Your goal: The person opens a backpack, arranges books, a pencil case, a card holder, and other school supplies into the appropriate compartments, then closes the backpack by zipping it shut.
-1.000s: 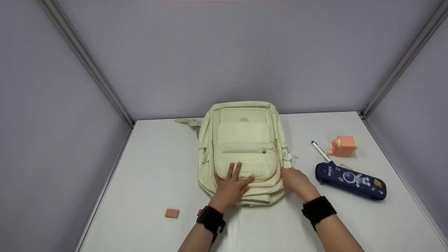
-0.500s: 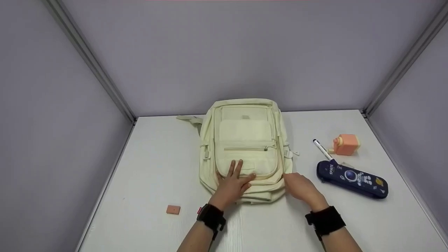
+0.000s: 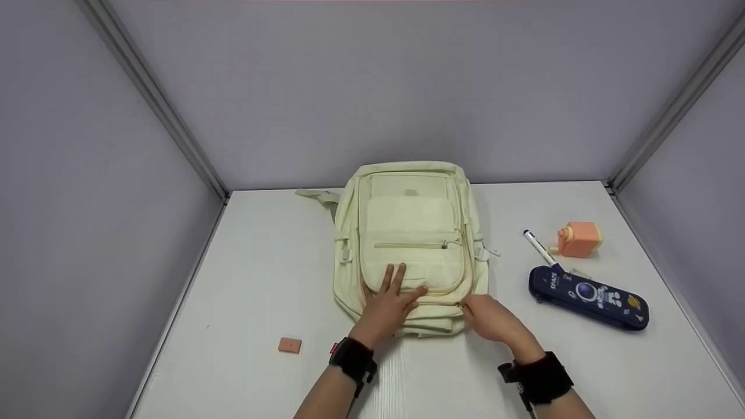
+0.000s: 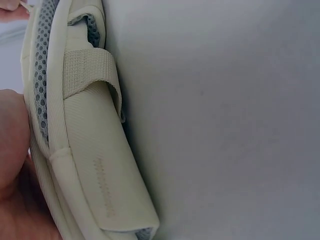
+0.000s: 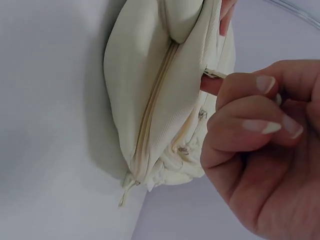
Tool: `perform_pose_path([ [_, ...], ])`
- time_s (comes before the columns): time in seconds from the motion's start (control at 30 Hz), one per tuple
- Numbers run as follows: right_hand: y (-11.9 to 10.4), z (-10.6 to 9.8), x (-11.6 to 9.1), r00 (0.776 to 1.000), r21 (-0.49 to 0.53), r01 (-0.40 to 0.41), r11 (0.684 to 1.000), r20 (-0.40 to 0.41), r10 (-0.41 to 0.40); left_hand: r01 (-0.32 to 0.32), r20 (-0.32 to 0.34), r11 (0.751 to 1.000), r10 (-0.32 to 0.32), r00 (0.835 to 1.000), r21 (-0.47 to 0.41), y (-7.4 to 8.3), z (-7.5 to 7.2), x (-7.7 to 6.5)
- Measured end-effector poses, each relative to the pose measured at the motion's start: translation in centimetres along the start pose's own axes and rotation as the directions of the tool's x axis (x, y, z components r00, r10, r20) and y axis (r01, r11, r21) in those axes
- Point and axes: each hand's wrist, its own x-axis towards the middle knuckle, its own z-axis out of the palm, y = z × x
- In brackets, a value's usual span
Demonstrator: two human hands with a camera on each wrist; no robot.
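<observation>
A cream backpack (image 3: 409, 215) lies front side up on the white table. On its lower front rests my left hand (image 3: 382, 315), fingers spread over the pocket. At the backpack's lower right, my right hand (image 3: 495, 321) pinches a zipper pull (image 5: 215, 74) with curled fingers, as the right wrist view shows. Another zipper pull (image 3: 444, 244) sits at the right end of the front pocket's zipper. The left wrist view shows the backpack's underside edge with a webbing strap (image 4: 90, 70), and part of my left hand beside it.
Right of the backpack lie a navy space-print pencil case (image 3: 588, 298), a white marker (image 3: 540, 249) and an orange box-shaped object with a crank-like part (image 3: 580, 239). A small brownish-pink block (image 3: 290, 345) lies at the left front. Grey panels (image 3: 372, 87) enclose the table.
My right hand has moved down the backpack's right side, then left round its lower corner, with the zipper pull. My left hand stays in place. The view has shifted slightly.
</observation>
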Motion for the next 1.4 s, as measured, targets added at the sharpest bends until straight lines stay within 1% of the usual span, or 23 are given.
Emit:
perform_pose_path([
  [0.2,-1.8,1.0,0.2,1.000,0.042,0.002,0.999,-0.015,-0.001,0.008,0.005,1.000,-0.008,1.000,0.008,0.1,0.0,0.0],
  [0.43,-3.7,2.7,0.8,0.999,0.057,0.018,0.998,-0.044,-0.016,-0.006,-0.014,1.000,0.005,1.000,-0.016,0.1,0.0,-0.2],
  [0.5,-4.1,3.2,1.0,0.998,0.073,0.001,0.997,-0.055,0.003,-0.005,-0.009,0.999,0.004,1.000,-0.046,0.1,-0.2,-0.3],
  [0.6,-4.2,3.6,1.0,0.995,0.107,-0.055,0.993,-0.078,0.064,-0.001,-0.019,0.991,-0.001,1.000,-0.134,0.3,-0.5,-0.5],
  [0.67,-4.2,3.8,0.9,0.990,0.118,-0.090,0.989,-0.101,0.102,0.002,-0.057,0.983,-0.012,0.998,-0.185,0.5,-0.9,-0.7],
  [0.7,-4.1,3.8,0.8,0.986,0.123,-0.104,0.987,-0.113,0.118,0.002,-0.090,0.980,-0.020,0.996,-0.201,0.7,-1.1,-0.8],
  [0.77,-3.8,3.9,0.6,0.981,0.131,-0.117,0.985,-0.137,0.135,0.003,-0.177,0.977,-0.041,0.983,-0.212,1.3,-1.2,-1.0],
  [0.8,-3.7,4.0,0.6,0.980,0.132,-0.119,0.984,-0.145,0.138,0.003,-0.231,0.979,-0.051,0.972,-0.204,1.6,-1.2,-1.0],
  [0.9,-3.5,4.2,0.4,0.980,0.152,-0.100,0.983,-0.155,0.123,0.015,-0.378,0.983,-0.084,0.922,-0.184,2.8,-1.1,-1.1],
  [0.93,-3.5,4.2,0.4,0.981,0.164,-0.087,0.983,-0.158,0.114,0.012,-0.407,0.981,-0.092,0.909,-0.194,3.2,-1.1,-1.1],
  [0.97,-3.5,4.3,0.4,0.981,0.173,-0.078,0.982,-0.160,0.106,0.011,-0.408,0.975,-0.104,0.907,-0.224,3.6,-1.0,-1.0],
  [1.0,-3.6,4.3,0.4,0.982,0.183,-0.069,0.981,-0.161,0.099,0.007,-0.389,0.961,-0.119,0.914,-0.276,3.9,-1.1,-0.9],
  [1.03,-3.6,4.4,0.4,0.983,0.188,-0.058,0.980,-0.162,0.089,0.011,-0.348,0.936,-0.141,0.927,-0.351,4.2,-1.2,-0.8],
  [1.07,-3.7,4.5,0.4,0.984,0.188,-0.047,0.981,-0.162,0.079,0.025,-0.285,0.896,-0.167,0.944,-0.443,4.4,-1.3,-0.7],
  [1.1,-3.7,4.6,0.3,0.985,0.191,-0.037,0.981,-0.161,0.068,0.049,-0.208,0.838,-0.191,0.959,-0.543,4.5,-1.4,-0.5],
  [1.13,-3.8,4.7,0.2,0.985,0.190,-0.028,0.981,-0.161,0.059,0.086,-0.125,0.771,-0.211,0.970,-0.631,4.6,-1.4,-0.4],
  [1.17,-3.9,4.8,0.1,0.985,0.187,-0.021,0.982,-0.162,0.052,0.137,-0.042,0.702,-0.231,0.972,-0.699,4.7,-1.5,-0.3],
  [1.2,-3.9,4.8,0.0,0.986,0.186,-0.016,0.982,-0.162,0.047,0.178,0.018,0.644,-0.247,0.969,-0.744,4.7,-1.6,-0.1],
  [1.23,-4.0,4.9,0.0,0.985,0.180,-0.006,0.984,-0.168,0.037,0.217,0.068,0.593,-0.262,0.963,-0.776,4.7,-1.6,0.0],
  [1.27,-4.1,4.9,-0.1,0.985,0.172,0.002,0.985,-0.168,0.027,0.244,0.105,0.556,-0.270,0.957,-0.794,4.6,-1.5,0.1],
  [1.3,-4.2,4.9,-0.2,0.987,0.170,0.012,0.985,-0.162,0.016,0.262,0.129,0.536,-0.274,0.953,-0.802,4.5,-1.5,0.3],
  [1.33,-4.3,4.8,-0.2,0.988,0.169,0.029,0.985,-0.152,-0.003,0.272,0.138,0.532,-0.279,0.950,-0.802,4.5,-1.4,0.4],
  [1.4,-4.4,4.4,-0.2,0.994,0.181,0.069,0.981,-0.093,-0.052,0.279,0.140,0.523,-0.291,0.947,-0.805,4.4,-1.2,0.6],
])
